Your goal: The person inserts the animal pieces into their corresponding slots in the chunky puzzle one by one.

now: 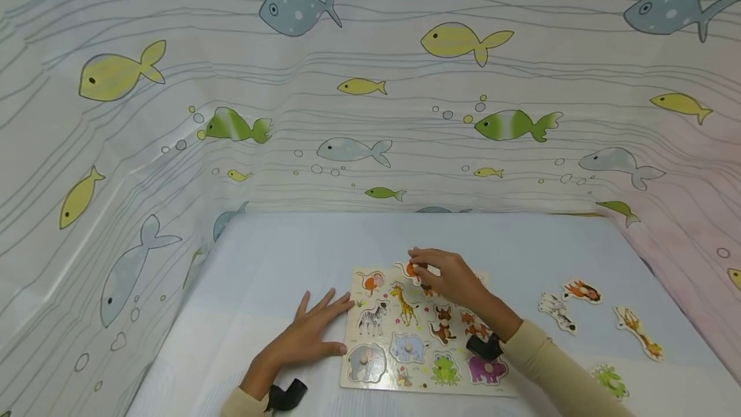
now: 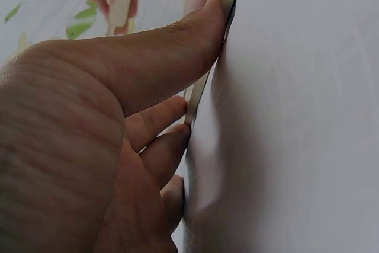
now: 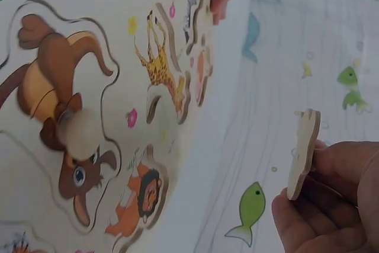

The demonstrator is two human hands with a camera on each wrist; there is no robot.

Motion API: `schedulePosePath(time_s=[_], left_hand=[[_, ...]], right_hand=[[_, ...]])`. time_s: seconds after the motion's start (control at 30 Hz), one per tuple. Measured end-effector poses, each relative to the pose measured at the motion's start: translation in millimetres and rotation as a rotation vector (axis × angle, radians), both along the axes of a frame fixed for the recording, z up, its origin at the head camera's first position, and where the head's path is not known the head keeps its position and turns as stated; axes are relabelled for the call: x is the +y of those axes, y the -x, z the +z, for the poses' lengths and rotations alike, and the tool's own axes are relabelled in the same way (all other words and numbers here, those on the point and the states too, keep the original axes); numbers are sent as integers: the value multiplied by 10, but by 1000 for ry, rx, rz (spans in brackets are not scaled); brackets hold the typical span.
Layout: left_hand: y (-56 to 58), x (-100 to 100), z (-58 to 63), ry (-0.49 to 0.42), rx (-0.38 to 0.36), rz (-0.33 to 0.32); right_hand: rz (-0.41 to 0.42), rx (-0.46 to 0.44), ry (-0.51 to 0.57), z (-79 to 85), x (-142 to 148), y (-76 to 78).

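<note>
A wooden animal puzzle board point(image 1: 417, 369) lies on the table. Along its left edge rests my left hand point(image 1: 307, 333), fingers spread and thumb touching the rim; in the left wrist view the thumb point(image 2: 183, 34) lies against the board's side. My right hand point(image 1: 454, 275) pinches an orange monkey puzzle piece point(image 1: 410, 269) above the board's far edge. Seen from the right wrist, that piece point(image 3: 305, 152) stands tilted on edge between thumb and fingers. A printed monkey point(image 1: 372, 282) shows in the board's far left corner. Part of the far right side is hidden by the right hand and forearm.
Loose pieces lie right of the board: a lion point(image 1: 582, 291), a zebra point(image 1: 558, 311), a giraffe point(image 1: 639, 333) and a frog point(image 1: 610, 381). Knobbed pieces sit in the board, among them an elephant point(image 1: 367, 363) and a purple hippo point(image 1: 487, 370). Fish-patterned cloth point(image 1: 347, 114) surrounds the table.
</note>
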State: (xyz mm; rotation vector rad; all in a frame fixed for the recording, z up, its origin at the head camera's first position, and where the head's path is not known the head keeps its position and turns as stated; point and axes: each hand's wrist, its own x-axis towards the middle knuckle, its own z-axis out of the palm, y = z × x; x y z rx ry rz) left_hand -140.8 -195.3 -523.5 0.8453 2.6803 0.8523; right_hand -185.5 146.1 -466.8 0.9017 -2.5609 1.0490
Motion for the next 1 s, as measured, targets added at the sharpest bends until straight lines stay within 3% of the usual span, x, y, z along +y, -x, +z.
schedulePosePath(time_s=[0.2, 0.37, 0.53, 0.73, 1.0], left_hand=[[13, -4, -23, -5, -1, -14], [-8, 5, 47, -2, -26, -8], [-4, -21, 19, 1, -18, -15], [0, -39, -25, -6, -12, -27], [6, -38, 2, 8, -26, -17]], right_hand=[[59, -55, -53, -91, -280, 134], [99, -140, -91, -204, -480, 237], [111, -158, -104, -344, -628, 333], [100, -168, -82, -418, -726, 354], [101, -163, -80, -448, -747, 359]])
